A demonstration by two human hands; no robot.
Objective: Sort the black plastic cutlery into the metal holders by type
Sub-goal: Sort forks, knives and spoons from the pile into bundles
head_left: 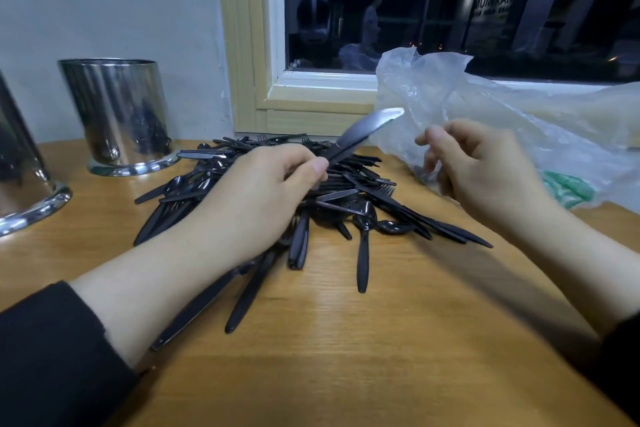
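While pinching a knife (pixel 363 130) by its handle in the left grip (pixel 263 191), blade angling up and away, likely lifting it clear of the pile (pixel 329 198) beneath for the holders (pixel 117 114) off left; right grip (pixel 481 166) hovering beside, loosely curled, holding nothing.

L hand (pixel 263 194) pinches 1 black knife (pixel 363 133), blade tilted up-right above the cutlery pile (pixel 346 198) on wood table (pixel 381 340). R hand (pixel 485 170) hovers just right of the pile, fingers loosely curled, in front of clear plastic bag (pixel 502 114). 2 metal holders at left: upright one (pixel 117 114) near wall, 2nd (pixel 20 177) cut off by frame edge.
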